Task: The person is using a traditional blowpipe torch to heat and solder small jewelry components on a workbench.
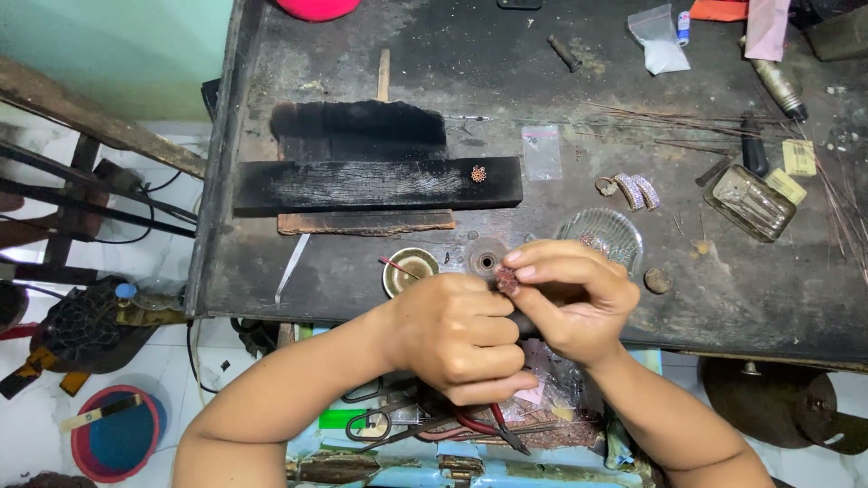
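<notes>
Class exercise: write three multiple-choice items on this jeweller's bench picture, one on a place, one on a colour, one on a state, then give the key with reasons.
1. Where does the small gold-coloured beaded ornament lie?
A. on the long charred black wooden block
B. in the ribbed clear glass dish
C. on the floor

2. What colour are the handles of the pliers below the hands?
A. blue
B. red
C. white

3. How is the tiny reddish round piece held?
A. lying free on the bench
B. clamped in a vice
C. pinched in the right hand, against the left hand

Key: A, it rests on the block; B, the handles look red; C, fingers close round it.

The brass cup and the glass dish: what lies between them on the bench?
Head view: a small round disc lies between the brass cup and the glass dish.
</notes>
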